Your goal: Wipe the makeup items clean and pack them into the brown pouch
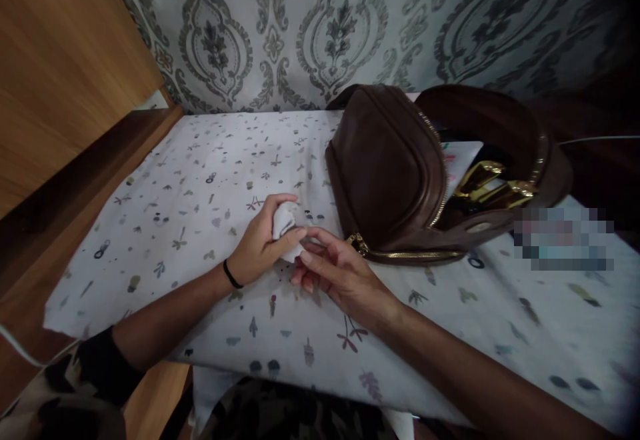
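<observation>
In the head view, a crumpled white tissue or thin cloth [285, 219] is wrapped in the curled fingers and thumb of my left hand [263, 237]. My right hand [335, 270] meets it from the right, its index fingertip at my left thumb. The right fingers are bent towards the thumb. A small greyish bit shows between them, too unclear to name. Both hands are just above the patterned white cloth [210, 193]. Close beyond my right hand stands an unzipped dark brown leather bag [385, 167].
Shiny gold packets [480, 183] and a white sheet or packet [463, 153] show inside the bag's opening. A blurred-out patch [564, 239] lies right of the bag. Patterned grey wallpaper or curtain [340, 27] stands behind, with wooden furniture [75, 60] at the left.
</observation>
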A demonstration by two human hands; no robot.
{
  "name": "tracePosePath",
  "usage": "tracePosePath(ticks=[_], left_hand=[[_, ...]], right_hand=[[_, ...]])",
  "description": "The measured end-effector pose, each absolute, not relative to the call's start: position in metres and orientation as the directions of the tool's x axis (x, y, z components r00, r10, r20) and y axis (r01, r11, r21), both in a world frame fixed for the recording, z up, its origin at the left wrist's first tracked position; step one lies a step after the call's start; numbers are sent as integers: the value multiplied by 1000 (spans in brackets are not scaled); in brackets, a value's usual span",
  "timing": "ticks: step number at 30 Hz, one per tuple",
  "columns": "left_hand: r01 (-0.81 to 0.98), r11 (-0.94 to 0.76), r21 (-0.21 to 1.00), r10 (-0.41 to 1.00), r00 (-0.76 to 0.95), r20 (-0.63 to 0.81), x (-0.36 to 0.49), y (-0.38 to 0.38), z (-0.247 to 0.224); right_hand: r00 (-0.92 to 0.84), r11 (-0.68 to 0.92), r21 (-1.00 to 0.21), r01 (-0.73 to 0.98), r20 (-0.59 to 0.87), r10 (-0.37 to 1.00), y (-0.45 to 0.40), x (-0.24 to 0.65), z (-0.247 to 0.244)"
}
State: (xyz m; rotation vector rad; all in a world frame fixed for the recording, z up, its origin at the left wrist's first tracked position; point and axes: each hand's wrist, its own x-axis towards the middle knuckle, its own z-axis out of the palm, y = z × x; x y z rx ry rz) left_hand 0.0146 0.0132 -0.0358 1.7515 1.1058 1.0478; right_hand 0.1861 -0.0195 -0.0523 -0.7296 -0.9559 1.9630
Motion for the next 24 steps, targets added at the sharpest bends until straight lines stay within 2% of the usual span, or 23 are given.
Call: tracePosePath(ticks=[2, 4, 9, 11, 15, 17, 20, 24], left_hand=[[341, -317, 885, 940, 234, 246, 13, 14, -36], [318, -269, 909, 960, 167, 226, 12, 17, -37], [36, -42, 998, 998, 51, 40, 11, 26, -42], [-10, -46, 999, 997, 55, 46, 13, 25, -42], [94, -183, 979, 959, 237, 157, 15, 17, -39], [189, -231, 954, 947, 268, 176, 14, 14, -38], [283, -241, 928, 962, 195, 190, 12, 16, -38], [166, -97, 981, 991, 103, 81, 10, 23, -41]], right_hand=[[-506, -360, -854, -375, -136, 851, -21, 185, -53], [-500, -337, -879, -337, -136, 855, -21, 184, -53], [-491, -366, -863, -348, -165, 856, -20, 186, -53], [-498, -404, -829, -386, -181, 848, -19, 188, -52], [-512, -412, -814, -408, -170, 842, -19, 188, -52], [-525, -406, -824, -396, -160, 836, -19, 188, -52], [-559, -411, -837, -362, -158, 814, -20, 187, -52], [-578, -424, -834, -353, -162, 800, -21, 187, -51]])
